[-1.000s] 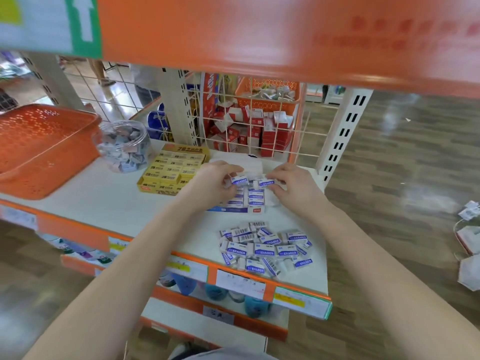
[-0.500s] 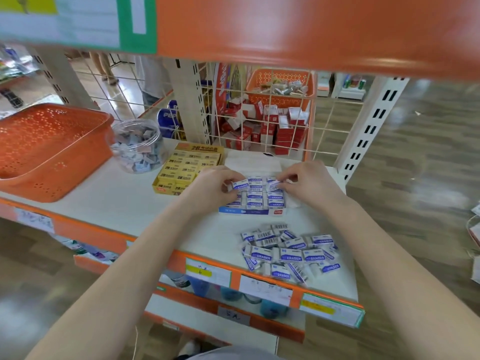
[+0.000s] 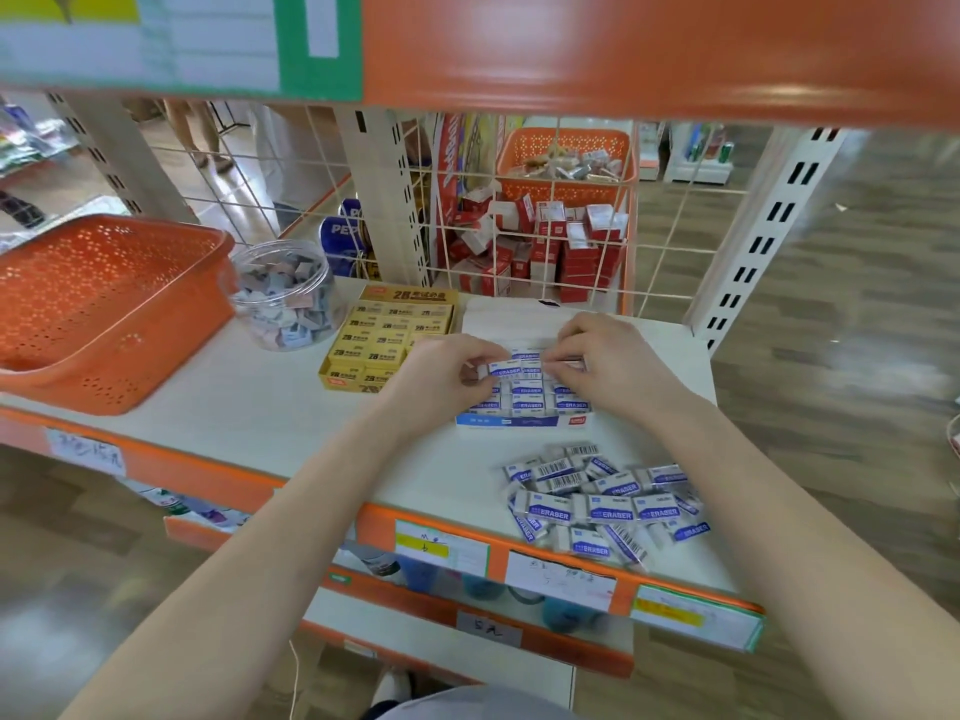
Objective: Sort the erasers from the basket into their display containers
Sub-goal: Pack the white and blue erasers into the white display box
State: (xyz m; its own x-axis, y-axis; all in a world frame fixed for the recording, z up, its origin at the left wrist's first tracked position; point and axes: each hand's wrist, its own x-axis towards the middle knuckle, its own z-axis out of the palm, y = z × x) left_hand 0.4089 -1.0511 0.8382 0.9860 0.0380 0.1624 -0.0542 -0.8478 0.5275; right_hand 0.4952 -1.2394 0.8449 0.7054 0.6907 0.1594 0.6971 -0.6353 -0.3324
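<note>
A blue-and-white display box [image 3: 522,421] of white erasers in blue sleeves sits mid-shelf. My left hand [image 3: 447,374] pinches one such eraser [image 3: 506,368] over the box's back rows. My right hand [image 3: 605,356] has its fingers curled on an eraser at the back right of the box; that eraser is mostly hidden. A loose pile of the same erasers [image 3: 602,498] lies near the shelf's front edge. The orange basket [image 3: 98,304] stands at the left, with nothing visible inside it.
A yellow box of 2B erasers [image 3: 387,345] sits left of the blue box. A clear jar of small erasers [image 3: 285,293] stands beside the basket. Wire mesh [image 3: 524,210] closes the back. The upper shelf's orange edge [image 3: 623,44] hangs overhead.
The view has shifted, so the shelf sits further right in frame. Both hands stay over the back of the blue box, handling erasers there. The loose pile looks unchanged.
</note>
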